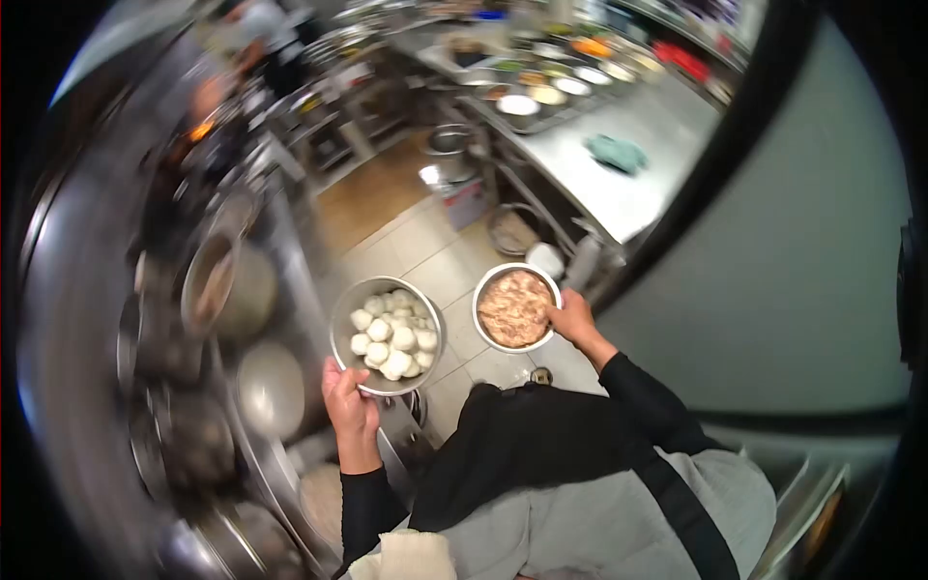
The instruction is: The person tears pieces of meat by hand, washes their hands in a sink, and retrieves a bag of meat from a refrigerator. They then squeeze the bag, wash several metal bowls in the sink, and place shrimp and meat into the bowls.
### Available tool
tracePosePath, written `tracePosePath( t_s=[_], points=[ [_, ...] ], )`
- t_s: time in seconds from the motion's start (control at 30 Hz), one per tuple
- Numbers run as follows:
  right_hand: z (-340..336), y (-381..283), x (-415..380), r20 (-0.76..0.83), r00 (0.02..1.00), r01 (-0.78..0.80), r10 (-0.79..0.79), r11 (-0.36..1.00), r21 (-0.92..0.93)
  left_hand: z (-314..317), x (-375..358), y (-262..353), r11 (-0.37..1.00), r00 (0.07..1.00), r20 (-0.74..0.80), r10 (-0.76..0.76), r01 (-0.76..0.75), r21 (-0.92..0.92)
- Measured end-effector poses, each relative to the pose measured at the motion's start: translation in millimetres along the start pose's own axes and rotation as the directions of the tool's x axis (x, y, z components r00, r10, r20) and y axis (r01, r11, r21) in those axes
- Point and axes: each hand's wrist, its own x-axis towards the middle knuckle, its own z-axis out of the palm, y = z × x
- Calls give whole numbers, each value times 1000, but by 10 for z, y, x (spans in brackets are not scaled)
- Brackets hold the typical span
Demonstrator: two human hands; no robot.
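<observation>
My left hand (pixel 352 406) grips the near rim of a steel bowl (pixel 338 333), thumb on the inside edge. Round white balls (pixel 401 338), which look like dough or fish balls, fill much of it. In my right hand (pixel 577 327) is a smaller round metal bowl (pixel 477 311), held by its right rim with the thumb over the edge. Pale pinkish-brown raw meat (pixel 515 307), chopped or sliced, fills that one nearly to the top. Both bowls are held level above the floor, a short gap between them.
Along the left runs a steel cooking line with a large pot (pixel 253 290) and a pale round lid or bowl (pixel 271 391). A steel counter (pixel 667 126) at upper right bears ingredient containers and a green cloth (pixel 616 153). Further off, a person (pixel 271 39) stands near a flame.
</observation>
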Motion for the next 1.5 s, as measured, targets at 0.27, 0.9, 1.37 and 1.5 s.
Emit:
tracePosePath(
  t_s=[0.27, 0.9, 1.37, 1.5],
  points=[
    [-874, 376, -502, -464, 834, -253, 300, 954, 162, 1691, 1704, -619, 919, 670, 631, -392, 249, 307],
    [285, 195, -4294, -401, -586, -57, 704, 457, 887, 3194, -2372, -3857, 517, -705, 321, -633, -77, 852],
    [-950, 908, -4382, -334, -570, 224, 750, 534, 815, 2915, -4074, -4296, 445, -810, 209, -548, -71, 893],
    [-1156, 1211, -4372, -275, -632, 283, 725, 546, 789, 3027, -4129, -4581, 347, -877, 55, -477, -130, 929]
  ],
)
